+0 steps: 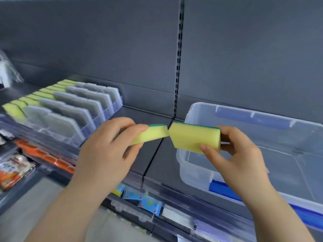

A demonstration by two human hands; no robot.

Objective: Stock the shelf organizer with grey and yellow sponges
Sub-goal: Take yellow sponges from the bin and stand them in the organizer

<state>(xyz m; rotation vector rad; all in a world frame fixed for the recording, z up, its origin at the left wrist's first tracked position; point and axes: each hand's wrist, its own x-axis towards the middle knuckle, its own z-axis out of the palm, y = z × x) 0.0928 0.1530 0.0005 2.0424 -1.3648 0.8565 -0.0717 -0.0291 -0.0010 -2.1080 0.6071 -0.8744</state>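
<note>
Nearest, the left hand [104, 151] pinches one yellow sponge [150, 136] and the right hand [239, 154] grips another yellow sponge [194, 137], their ends meeting just left of the clear plastic bin [195, 165]. That bin looks emptied, so these seem the last pieces. Farther left of the bin, the shelf organizer [90, 126] holds yellow and grey sponges [73, 109] in nearly full rows.

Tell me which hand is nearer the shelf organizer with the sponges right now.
Left. The left hand, holding a yellow sponge, sits just off the shelf organizer's front corner. The right hand, holding another sponge, is farther off, over the clear bin.
</note>
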